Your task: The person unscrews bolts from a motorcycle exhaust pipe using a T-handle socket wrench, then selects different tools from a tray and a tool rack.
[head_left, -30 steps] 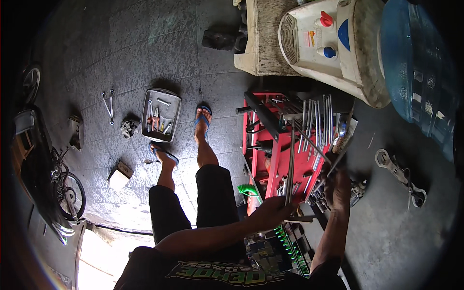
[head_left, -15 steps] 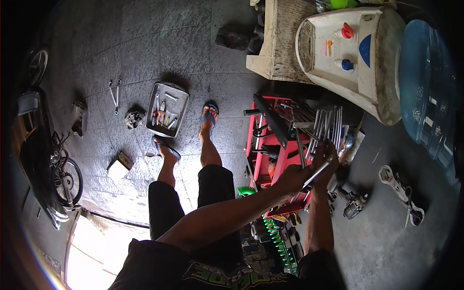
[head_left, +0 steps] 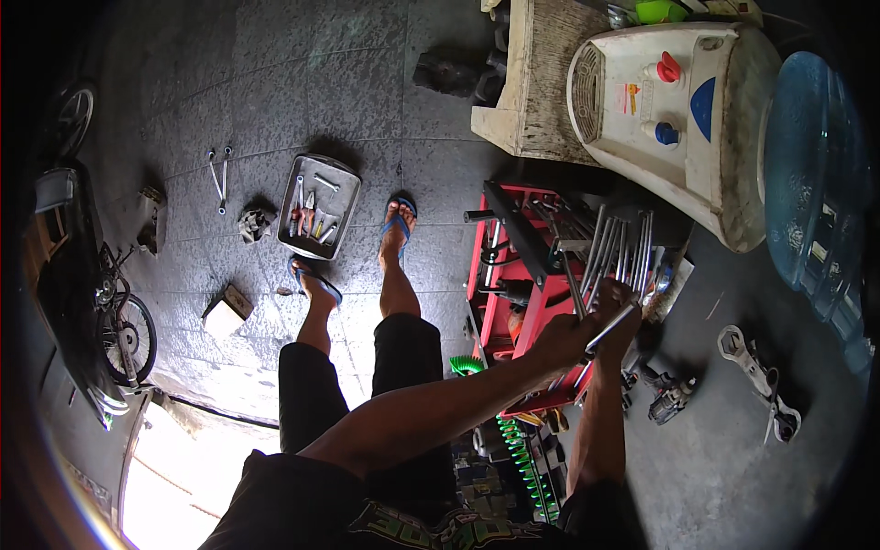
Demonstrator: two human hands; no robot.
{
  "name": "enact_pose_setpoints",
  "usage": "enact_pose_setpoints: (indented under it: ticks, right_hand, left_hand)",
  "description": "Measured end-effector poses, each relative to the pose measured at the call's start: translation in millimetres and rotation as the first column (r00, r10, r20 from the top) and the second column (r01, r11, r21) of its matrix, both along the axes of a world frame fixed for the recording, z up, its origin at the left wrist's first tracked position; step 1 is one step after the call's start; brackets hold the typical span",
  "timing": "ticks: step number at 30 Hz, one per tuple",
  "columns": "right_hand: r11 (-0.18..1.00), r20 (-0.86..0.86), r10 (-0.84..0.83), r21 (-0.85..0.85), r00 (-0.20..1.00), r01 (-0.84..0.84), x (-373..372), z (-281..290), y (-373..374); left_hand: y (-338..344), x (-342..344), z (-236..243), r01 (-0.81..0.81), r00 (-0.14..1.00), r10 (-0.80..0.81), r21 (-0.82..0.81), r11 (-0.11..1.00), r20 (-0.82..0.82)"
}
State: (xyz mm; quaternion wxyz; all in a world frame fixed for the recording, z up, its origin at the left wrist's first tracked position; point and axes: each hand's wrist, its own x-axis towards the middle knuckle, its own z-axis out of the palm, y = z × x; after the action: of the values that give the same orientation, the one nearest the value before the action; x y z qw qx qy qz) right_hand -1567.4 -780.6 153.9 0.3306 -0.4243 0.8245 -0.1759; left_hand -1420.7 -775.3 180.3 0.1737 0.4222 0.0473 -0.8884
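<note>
My left hand (head_left: 564, 341) reaches across to the red tool cart (head_left: 541, 353), its fingers closed around a slim metal rod (head_left: 572, 280) that runs up toward the cart's rack. Beside it, my right hand (head_left: 616, 321) is closed on a shiny metal bar (head_left: 612, 332) lying slantwise over both hands. The hands overlap, so I cannot tell whether rod and bar are one tool. Just beyond them, several long chrome T-handle wrenches (head_left: 625, 246) stand side by side on the cart. A black bar (head_left: 521, 225) crosses the cart's far part.
A grey tray (head_left: 346, 206) of hand tools lies before my feet, with spanners (head_left: 220, 181) to its left. A water dispenser (head_left: 678, 119) with a blue bottle (head_left: 811, 197) stands far right. A power tool (head_left: 674, 399) and large metal wrench (head_left: 761, 380) lie right. A motorcycle (head_left: 115, 339) stands left.
Both hands have shifted slightly, and the bright bar in my right hand has moved a little rightward. My view has tilted slightly, so the surroundings sit a bit lower at the right.
</note>
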Motion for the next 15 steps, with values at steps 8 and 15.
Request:
enact_pose_setpoints:
  ticks: [8, 15]
  right_hand:
    - [0.988, 0.265, 0.042, -0.157, 0.963, 0.000, 38.3, 74.9, 10.5]
    - [0.992, 0.105, 0.120, 0.031, 0.987, -0.124, 8.1, 22.5, 22.1]
  left_hand:
    - [-14.1, -30.7, -8.2, -0.190, 0.982, 0.191, 0.113, 0.975, 0.005]
    - [-11.1, -48.7, -67.8, -0.198, 0.966, 0.184, 0.063, 0.978, 0.182]
